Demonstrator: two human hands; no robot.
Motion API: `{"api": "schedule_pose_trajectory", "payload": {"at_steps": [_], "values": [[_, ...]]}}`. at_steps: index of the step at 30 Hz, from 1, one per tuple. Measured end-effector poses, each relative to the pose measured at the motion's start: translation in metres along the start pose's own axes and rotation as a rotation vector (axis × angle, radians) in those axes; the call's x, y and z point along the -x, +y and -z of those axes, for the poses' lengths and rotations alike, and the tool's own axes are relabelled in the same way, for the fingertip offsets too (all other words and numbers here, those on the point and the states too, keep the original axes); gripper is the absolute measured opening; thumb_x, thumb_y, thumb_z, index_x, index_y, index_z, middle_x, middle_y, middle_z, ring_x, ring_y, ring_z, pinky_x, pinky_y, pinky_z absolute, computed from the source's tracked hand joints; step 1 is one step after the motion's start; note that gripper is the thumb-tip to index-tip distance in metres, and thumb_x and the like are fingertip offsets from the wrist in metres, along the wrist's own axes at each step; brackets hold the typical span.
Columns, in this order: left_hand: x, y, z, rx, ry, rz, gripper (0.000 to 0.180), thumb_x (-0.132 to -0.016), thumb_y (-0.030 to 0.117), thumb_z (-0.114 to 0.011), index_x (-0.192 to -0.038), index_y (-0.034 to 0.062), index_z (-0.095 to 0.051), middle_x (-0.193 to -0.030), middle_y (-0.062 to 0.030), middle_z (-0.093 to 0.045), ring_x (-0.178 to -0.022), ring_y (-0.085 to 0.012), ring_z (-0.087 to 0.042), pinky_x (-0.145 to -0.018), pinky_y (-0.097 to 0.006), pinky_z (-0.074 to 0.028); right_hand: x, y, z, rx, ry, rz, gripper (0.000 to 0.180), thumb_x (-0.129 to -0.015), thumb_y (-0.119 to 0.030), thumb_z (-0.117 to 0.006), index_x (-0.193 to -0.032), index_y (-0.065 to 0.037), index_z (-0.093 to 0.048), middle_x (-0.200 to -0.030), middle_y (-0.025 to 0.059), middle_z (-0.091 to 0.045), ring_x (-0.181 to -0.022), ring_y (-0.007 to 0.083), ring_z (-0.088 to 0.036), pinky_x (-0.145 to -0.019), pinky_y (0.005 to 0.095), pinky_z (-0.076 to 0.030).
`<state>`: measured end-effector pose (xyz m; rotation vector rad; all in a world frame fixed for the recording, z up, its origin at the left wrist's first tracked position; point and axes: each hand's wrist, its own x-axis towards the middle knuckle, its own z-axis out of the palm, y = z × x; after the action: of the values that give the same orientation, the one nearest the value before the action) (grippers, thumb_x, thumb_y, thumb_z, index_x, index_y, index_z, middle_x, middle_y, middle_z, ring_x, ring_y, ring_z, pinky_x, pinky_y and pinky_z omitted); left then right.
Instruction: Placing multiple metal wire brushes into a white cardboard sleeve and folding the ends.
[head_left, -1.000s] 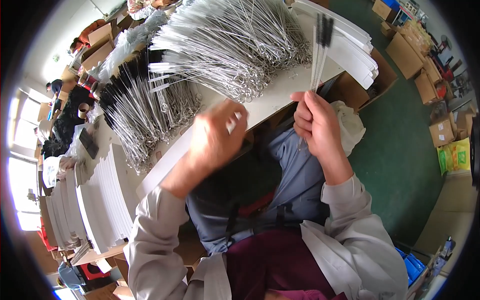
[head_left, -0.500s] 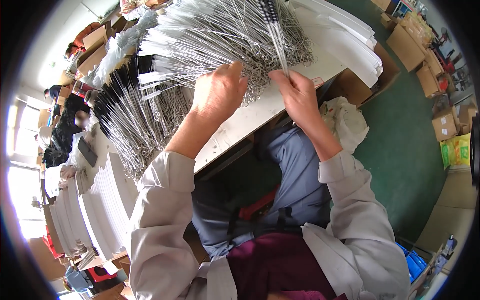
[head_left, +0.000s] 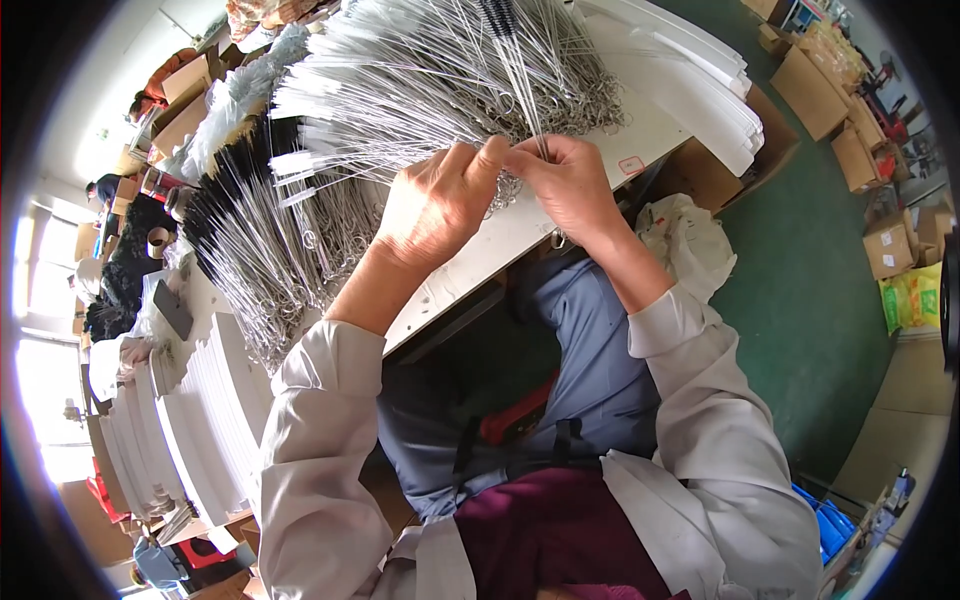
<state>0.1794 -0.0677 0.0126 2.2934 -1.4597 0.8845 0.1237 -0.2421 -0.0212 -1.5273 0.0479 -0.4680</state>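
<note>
Thin wire brushes with looped ends lie heaped on the white table [head_left: 445,285]. Those with white bristles [head_left: 390,95] form the big pile in front of me; ones with black bristles [head_left: 245,225] are bunched to its left. My right hand [head_left: 578,185] is closed round the wire stems of a few black-bristled brushes [head_left: 518,80], whose bristles point up and away over the white pile. Beside it, my left hand [head_left: 437,203] is closed with thumb and forefinger at the right fingertips. What the left fingers grip is hidden.
White folded card pieces [head_left: 690,85] lie on the table at the right, and more white card [head_left: 205,420] is stacked at the left. A whitish plastic bag [head_left: 690,250] hangs below the table edge. Cardboard boxes [head_left: 815,90] stand along the right side.
My right hand has moved left with the black-bristled brushes, and their tops have shifted left too. My left hand has come slightly right, so the fingers of both hands now meet.
</note>
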Motion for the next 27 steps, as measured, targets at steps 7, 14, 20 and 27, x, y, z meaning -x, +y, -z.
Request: {"api": "schedule_pose_trajectory", "payload": {"at_steps": [7, 14, 20, 27], "values": [[-0.003, -0.010, 0.018, 0.095, -0.068, -0.119, 0.014, -0.085, 0.003, -0.074, -0.098, 0.0055, -0.071, -0.078, -0.0067, -0.067, -0.068, -0.0254, -0.069, -0.057, -0.035, -0.056, -0.007, -0.012, 0.012, -0.272, -0.193, -0.271, 0.029, -0.101, -0.022, -0.065, -0.086, 0.002, -0.069, -0.063, -0.0046, -0.052, -0.056, 0.0039, -0.048, -0.049, 0.0243, -0.036], [-0.035, -0.005, 0.055, 0.388, 0.054, 0.086, 0.007, -0.089, 0.008, -0.069, -0.096, 0.0066, -0.070, -0.084, -0.0080, -0.071, -0.073, -0.0287, -0.072, -0.063, -0.036, -0.058, -0.035, -0.038, -0.031, -0.654, -0.131, -0.379, 0.026, -0.106, -0.018, -0.052, -0.101, 0.005, -0.060, -0.086, 0.0128, -0.064, -0.067, 0.0200, -0.065, -0.058, 0.0318, -0.054], [-0.065, -0.024, 0.114, 0.539, 0.119, 0.386, 0.014, -0.093, 0.006, -0.072, -0.105, 0.0034, -0.077, -0.088, -0.0064, -0.076, -0.076, -0.0118, -0.071, -0.068, -0.026, -0.058, -0.041, -0.023, -0.055, -0.604, -0.125, -0.360, 0.029, -0.109, -0.015, -0.046, -0.100, 0.008, -0.061, -0.102, 0.0271, -0.068, -0.103, 0.0371, -0.071, -0.097, 0.0468, -0.058], [-0.083, -0.049, 0.134, 0.587, 0.170, 0.357, 0.016, -0.094, 0.005, -0.072, -0.108, 0.0005, -0.078, -0.092, -0.0083, -0.077, -0.080, -0.0121, -0.073, -0.071, -0.025, -0.059, -0.035, -0.044, -0.051, -0.493, -0.205, -0.269, 0.031, -0.109, -0.019, -0.048, -0.101, 0.008, -0.062, -0.107, 0.0275, -0.070, -0.095, 0.0349, -0.074, -0.084, 0.0455, -0.063]]}}
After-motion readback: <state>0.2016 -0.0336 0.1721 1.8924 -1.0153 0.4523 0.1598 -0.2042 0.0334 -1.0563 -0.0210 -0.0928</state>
